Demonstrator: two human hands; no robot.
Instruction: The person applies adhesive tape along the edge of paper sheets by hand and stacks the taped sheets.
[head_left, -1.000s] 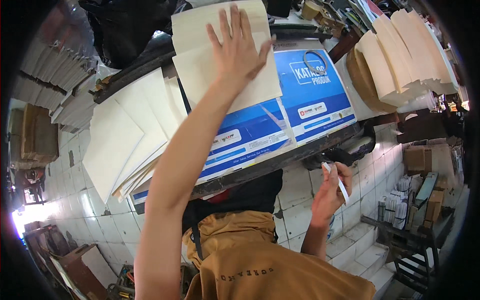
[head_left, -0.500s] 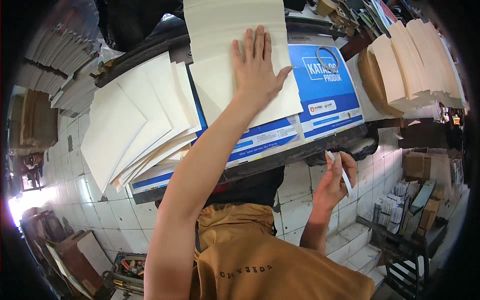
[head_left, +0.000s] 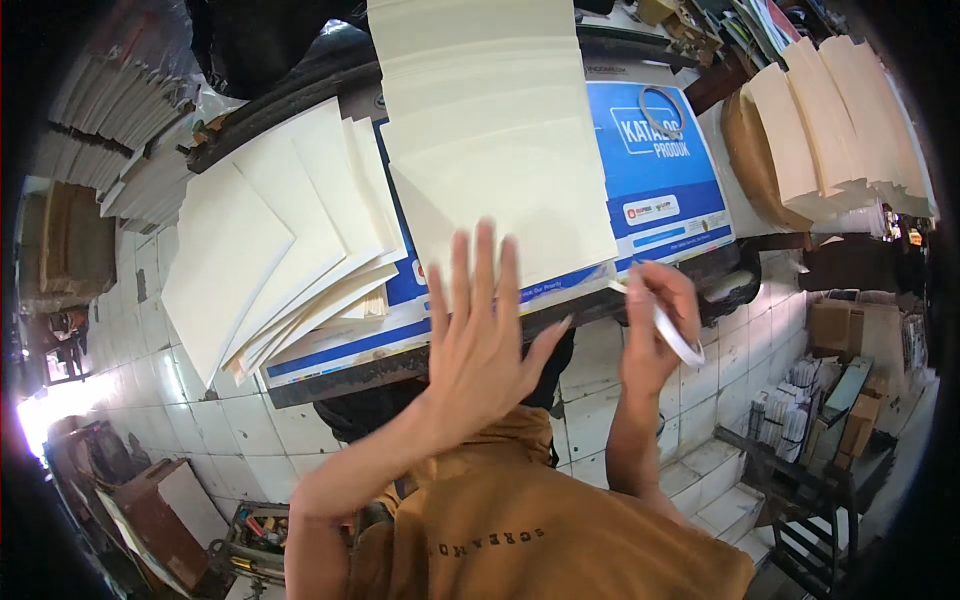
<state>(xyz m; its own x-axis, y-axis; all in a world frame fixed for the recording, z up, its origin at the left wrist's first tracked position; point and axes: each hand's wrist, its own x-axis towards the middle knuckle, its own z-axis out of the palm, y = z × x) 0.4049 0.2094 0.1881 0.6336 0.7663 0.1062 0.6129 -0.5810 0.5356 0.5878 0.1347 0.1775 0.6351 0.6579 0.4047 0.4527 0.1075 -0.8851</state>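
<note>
Overlapping cream paper sheets [head_left: 500,130] run up the middle of the table, their edges stepped one behind another. Over their near edge and the table's front hovers my left hand [head_left: 475,335], palm down, fingers spread and slightly blurred, holding nothing. To its right, just off the table edge, my right hand [head_left: 657,315] is closed around a narrow roll of white tape [head_left: 680,343]. A short white end [head_left: 617,286] pokes out by its fingertips, close to the sheets' near right corner.
A fanned pile of cream paper [head_left: 270,230] lies to the left on a blue printed sheet [head_left: 650,180] covering the table. A grey ring [head_left: 661,112] rests on that sheet. Thick paper stacks [head_left: 830,130] stand at the right. A dark stool [head_left: 810,510] is low right.
My left hand has drawn back toward me from the middle of the sheets, off the paper. My right hand has moved up and left with the tape, toward the table edge.
</note>
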